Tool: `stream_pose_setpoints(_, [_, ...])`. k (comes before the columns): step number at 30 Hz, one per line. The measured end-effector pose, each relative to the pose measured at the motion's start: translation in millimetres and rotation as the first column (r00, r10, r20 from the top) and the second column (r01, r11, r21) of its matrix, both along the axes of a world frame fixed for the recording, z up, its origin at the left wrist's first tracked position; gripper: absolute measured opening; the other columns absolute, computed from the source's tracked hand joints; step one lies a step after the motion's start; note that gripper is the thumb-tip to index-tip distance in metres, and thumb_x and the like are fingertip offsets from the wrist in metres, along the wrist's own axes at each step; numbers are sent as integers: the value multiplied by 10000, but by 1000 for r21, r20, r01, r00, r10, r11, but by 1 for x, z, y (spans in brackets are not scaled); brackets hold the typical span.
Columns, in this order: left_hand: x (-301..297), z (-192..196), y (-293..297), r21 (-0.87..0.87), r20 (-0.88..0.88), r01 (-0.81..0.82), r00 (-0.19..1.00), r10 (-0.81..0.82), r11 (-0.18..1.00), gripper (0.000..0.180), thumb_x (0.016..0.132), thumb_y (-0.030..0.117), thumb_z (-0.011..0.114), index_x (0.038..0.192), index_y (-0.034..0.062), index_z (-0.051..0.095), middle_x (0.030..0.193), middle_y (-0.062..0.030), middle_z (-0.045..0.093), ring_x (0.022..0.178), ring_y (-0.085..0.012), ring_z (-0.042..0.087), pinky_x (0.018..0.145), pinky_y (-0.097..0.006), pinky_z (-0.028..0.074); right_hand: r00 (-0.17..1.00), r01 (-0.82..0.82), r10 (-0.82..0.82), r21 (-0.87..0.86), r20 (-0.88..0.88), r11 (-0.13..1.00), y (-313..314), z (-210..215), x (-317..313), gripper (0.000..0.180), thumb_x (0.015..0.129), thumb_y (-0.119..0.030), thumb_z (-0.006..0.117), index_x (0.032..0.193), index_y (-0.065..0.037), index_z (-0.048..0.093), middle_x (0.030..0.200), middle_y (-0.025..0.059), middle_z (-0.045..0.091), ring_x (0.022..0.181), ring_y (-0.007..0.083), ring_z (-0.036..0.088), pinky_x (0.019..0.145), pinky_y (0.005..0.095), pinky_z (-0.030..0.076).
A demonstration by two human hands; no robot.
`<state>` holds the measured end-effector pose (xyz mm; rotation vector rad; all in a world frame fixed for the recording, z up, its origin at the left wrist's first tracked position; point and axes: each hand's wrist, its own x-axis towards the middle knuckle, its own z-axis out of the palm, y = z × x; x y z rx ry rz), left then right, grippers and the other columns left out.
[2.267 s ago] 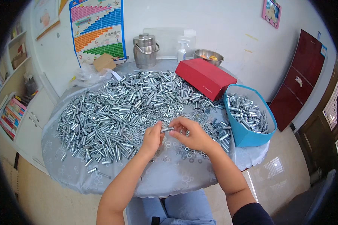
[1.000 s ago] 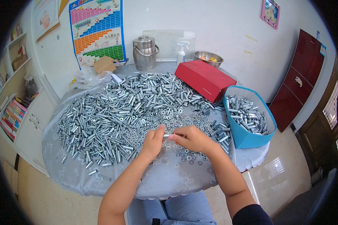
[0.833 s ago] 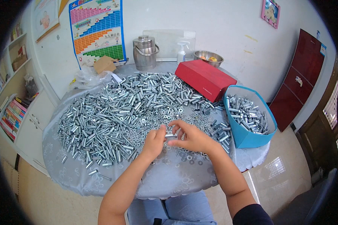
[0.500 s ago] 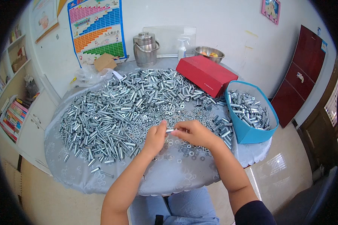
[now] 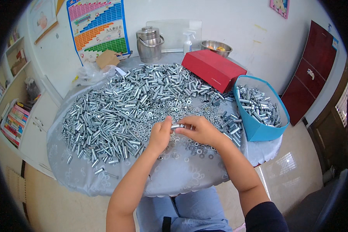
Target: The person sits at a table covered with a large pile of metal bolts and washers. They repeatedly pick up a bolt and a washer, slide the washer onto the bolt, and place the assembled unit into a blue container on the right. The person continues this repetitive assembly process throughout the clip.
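Observation:
Over the front middle of the table, my left hand (image 5: 160, 136) is closed with thumb and fingers around one end of a short silver expansion bolt (image 5: 176, 126). My right hand (image 5: 199, 130) pinches its other end, where small metal parts show between the fingertips. The bolt lies roughly level, and part of it is hidden by the fingers. Beneath and beyond both hands spread loose flat washers (image 5: 170, 109). A broad heap of silver sleeves and bolts (image 5: 104, 116) covers the left and back of the table.
On the right stands a blue bin (image 5: 265, 133) full of metal bolts. A red box (image 5: 214, 69) lies behind it. Toward the back are a steel pail (image 5: 149, 48), a spray bottle (image 5: 188, 43) and a steel bowl (image 5: 229, 50). A grey cloth (image 5: 104, 185) covers the table.
The view has tipped, so the table sits a little higher in the picture. Both hands keep hold of the bolt, and more small metal parts show at my right fingertips.

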<state>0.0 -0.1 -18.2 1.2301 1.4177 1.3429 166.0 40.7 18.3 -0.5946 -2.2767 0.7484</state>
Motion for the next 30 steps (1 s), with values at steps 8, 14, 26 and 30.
stream_pose_setpoints(8, [4, 7, -3, 5, 30, -33, 999, 33, 999, 532, 897, 385, 402, 521, 14, 459, 494, -12, 439, 497, -104, 392, 495, -308, 341, 997, 42, -49, -125, -58, 991, -9, 8, -3, 228, 824, -227, 602, 796, -2, 622, 562, 33, 530, 503, 93, 458, 497, 254, 406])
stream_pose_setpoints(14, [3, 2, -2, -3, -70, 19, 997, -20, 1000, 552, 895, 395, 391, 524, -8, 455, 486, -37, 452, 487, -121, 397, 496, -314, 339, 1000, 18, -11, -251, 29, 968, -4, 10, 2, 218, 816, -224, 612, 834, -7, 616, 558, 23, 509, 512, 96, 423, 503, 257, 390])
stream_pose_setpoints(26, [3, 6, -2, 2, -43, -40, 998, 40, 999, 541, 892, 404, 399, 536, 1, 452, 502, -25, 448, 510, -105, 401, 507, -301, 352, 996, -11, 15, -50, 89, 999, 2, 2, 4, 316, 801, -314, 611, 854, -3, 588, 643, 111, 558, 551, 202, 510, 542, 306, 420])
stream_pose_setpoints(30, [1, 5, -2, 26, -40, -14, 999, 15, 1000, 519, 892, 386, 409, 546, 4, 468, 502, -14, 437, 509, -98, 393, 506, -292, 349, 989, 15, 2, -115, 149, 993, -4, 9, 2, 296, 808, -292, 601, 874, -4, 578, 629, 122, 547, 544, 215, 510, 538, 314, 415])
